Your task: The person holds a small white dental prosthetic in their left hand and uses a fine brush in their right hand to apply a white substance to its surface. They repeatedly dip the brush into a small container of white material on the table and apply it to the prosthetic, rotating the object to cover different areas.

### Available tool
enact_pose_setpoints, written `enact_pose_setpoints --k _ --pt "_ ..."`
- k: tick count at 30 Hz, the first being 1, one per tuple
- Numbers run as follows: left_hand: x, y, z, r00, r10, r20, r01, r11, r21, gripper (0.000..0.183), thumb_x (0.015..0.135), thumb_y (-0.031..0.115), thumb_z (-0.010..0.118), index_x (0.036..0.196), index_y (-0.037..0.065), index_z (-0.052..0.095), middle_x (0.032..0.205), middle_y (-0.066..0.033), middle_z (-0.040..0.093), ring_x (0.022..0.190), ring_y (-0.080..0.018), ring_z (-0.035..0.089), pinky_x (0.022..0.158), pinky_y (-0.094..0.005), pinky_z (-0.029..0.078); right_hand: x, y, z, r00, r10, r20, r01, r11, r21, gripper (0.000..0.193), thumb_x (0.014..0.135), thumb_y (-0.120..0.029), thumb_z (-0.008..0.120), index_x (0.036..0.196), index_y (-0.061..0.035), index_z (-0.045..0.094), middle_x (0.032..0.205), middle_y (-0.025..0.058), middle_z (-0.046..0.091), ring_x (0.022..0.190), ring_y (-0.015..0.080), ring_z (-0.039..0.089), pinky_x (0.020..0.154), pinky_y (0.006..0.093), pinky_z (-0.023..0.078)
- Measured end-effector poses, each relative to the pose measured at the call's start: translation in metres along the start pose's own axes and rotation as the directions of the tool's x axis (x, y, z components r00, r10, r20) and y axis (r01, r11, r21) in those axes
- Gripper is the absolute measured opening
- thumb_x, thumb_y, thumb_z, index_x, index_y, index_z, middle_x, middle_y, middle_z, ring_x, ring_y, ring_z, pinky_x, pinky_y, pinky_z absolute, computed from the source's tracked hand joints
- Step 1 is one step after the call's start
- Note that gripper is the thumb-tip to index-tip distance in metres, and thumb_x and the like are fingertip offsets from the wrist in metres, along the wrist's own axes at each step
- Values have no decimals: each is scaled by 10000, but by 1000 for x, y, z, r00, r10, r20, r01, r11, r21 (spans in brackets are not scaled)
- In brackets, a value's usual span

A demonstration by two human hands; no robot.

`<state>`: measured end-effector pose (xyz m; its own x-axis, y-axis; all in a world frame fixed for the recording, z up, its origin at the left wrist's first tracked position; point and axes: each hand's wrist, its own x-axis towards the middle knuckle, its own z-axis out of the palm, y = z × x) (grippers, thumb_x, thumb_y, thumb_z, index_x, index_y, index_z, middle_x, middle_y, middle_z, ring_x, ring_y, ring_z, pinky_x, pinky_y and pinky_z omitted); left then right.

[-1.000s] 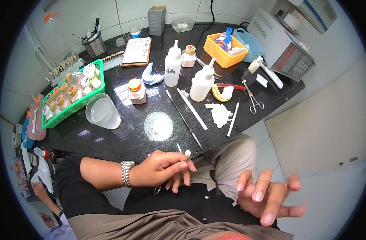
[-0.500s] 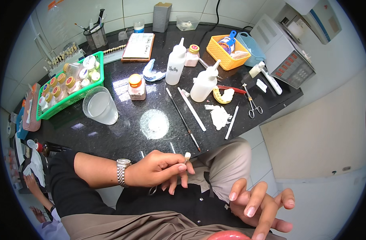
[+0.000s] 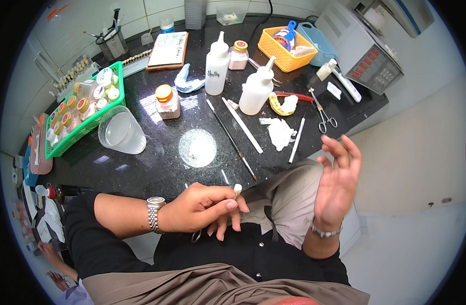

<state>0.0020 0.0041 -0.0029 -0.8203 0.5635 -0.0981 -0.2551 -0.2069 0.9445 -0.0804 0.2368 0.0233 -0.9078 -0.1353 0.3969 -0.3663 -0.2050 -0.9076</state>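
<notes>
My left hand (image 3: 207, 207) is closed round a hemostat (image 3: 196, 236); mostly one finger ring of it shows under the palm. At its tip, just past my thumb and index finger, stands a small white dental crown (image 3: 238, 188). Raised over the right side of my lap, my right hand (image 3: 340, 178) is open and holds nothing, its fingers loosely bent. A thin brush (image 3: 230, 138) lies on the black counter (image 3: 164, 155) ahead of the left hand. Beside it are a white stick (image 3: 242, 125), a crumpled tissue (image 3: 281, 134) and a pen-like tool (image 3: 296, 140).
White squeeze bottles (image 3: 216, 71), a yellow dental cast (image 3: 284, 105) and a second hemostat (image 3: 322, 114) stand or lie farther back. At left are a plastic cup (image 3: 122, 130) and a green basket (image 3: 85, 122) of jars. A co-worker's hand (image 3: 51, 252) shows far left.
My right hand has lifted up and forward from low near my body, its palm now showing. The left hand stays nearly still with the hemostat and crown. The view has shifted slightly.
</notes>
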Motion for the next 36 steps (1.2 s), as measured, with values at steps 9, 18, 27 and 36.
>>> enact_pose_setpoints --k 9,18,27,36 --pt "3 -3 -3 1000 -2 25 2 1000 -5 246 942 141 355 1027 -33 506 782 -99 630 566 -101 615 438 -169 462 22 44 -5 941 -69 331 329 410 -851 272 733 -135 630 1001 -96 597 1015 43 585 966 192 502 859 328 317" --pt "2 -1 -4 999 -15 30 14 1000 25 238 941 140 358 1022 -21 514 781 -87 633 564 -94 615 439 -171 461 38 71 9 859 -59 509 508 237 -828 208 716 -5 575 919 -42 598 796 51 536 771 206 518 718 326 402" --pt "4 3 -3 999 3 33 -5 998 69 280 948 147 316 983 -55 506 769 -150 629 556 -153 629 431 -197 472 48 69 4 893 -20 450 429 342 -836 151 696 -39 619 834 -69 566 781 44 520 740 224 521 694 322 381" --pt "2 0 -1 999 26 27 -27 999 32 226 936 135 369 1002 -18 521 769 -81 634 531 -88 602 436 -177 459 38 43 -18 935 -208 289 354 473 -807 174 710 -47 639 877 -86 609 804 44 582 766 208 550 724 297 375"
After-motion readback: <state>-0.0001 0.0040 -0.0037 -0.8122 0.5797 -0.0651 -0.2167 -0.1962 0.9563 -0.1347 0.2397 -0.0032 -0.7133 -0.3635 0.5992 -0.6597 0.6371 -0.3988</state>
